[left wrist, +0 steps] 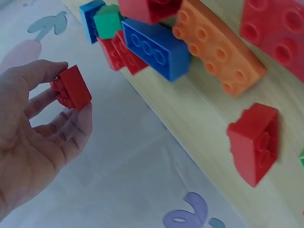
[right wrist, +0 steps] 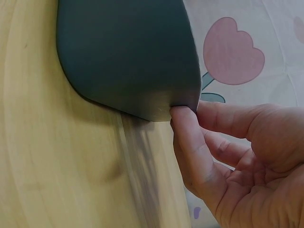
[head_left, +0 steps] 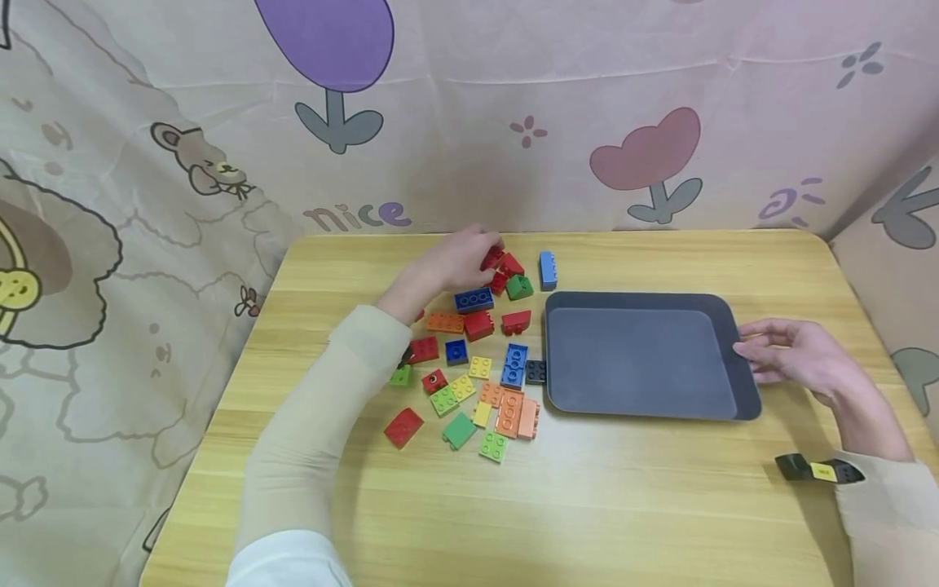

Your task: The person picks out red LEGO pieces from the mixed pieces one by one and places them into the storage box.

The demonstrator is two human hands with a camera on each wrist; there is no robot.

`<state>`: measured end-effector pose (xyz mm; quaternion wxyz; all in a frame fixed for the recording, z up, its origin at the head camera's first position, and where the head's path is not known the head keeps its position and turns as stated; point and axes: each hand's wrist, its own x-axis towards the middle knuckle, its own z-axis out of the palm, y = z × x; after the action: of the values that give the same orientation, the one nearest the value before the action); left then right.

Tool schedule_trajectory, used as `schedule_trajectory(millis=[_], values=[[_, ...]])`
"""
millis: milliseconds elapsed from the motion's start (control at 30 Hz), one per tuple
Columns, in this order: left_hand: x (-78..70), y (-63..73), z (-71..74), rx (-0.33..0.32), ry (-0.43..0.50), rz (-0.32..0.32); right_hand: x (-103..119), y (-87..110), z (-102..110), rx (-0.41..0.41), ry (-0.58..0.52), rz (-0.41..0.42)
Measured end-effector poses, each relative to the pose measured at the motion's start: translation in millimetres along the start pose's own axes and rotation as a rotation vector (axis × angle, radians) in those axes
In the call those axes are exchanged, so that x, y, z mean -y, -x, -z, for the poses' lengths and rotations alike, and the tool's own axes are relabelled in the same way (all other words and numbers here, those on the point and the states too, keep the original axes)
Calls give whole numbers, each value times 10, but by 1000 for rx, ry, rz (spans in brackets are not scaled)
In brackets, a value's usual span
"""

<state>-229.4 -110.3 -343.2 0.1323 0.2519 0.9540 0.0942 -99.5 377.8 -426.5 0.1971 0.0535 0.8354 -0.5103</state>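
My left hand [head_left: 464, 257] is at the far edge of the brick pile. In the left wrist view its thumb and fingers pinch a small red toy brick [left wrist: 78, 87], studs facing the palm. Just beside it lie red bricks [head_left: 511, 265] and a green brick [head_left: 519, 287], with a blue brick [head_left: 473, 300] nearer to me. At the right, my right hand [head_left: 792, 355] grips the end wall of a dark grey rectangular tray [head_left: 638, 359]. The right wrist view shows thumb and fingers [right wrist: 187, 137] pinching its rim. Nothing lies inside the tray.
Several loose bricks spread left of the tray, among them an orange brick [head_left: 445, 323], a yellow brick [head_left: 480, 367] and a red brick [head_left: 403, 427]. A light blue brick [head_left: 547, 271] stands behind the tray's left corner. A patterned curtain [head_left: 469, 122] hangs behind the wooden table [head_left: 631, 505].
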Motion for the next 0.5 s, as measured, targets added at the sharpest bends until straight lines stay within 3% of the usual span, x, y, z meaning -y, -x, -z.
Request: schedule_trajectory(millis=[167,500], values=[[-139,-6,-8,17,-52,-26,-11,1,5,8,-17,-4],[-396,-2,-18,26,-68,-105,-27,-11,1,0,-35,3]])
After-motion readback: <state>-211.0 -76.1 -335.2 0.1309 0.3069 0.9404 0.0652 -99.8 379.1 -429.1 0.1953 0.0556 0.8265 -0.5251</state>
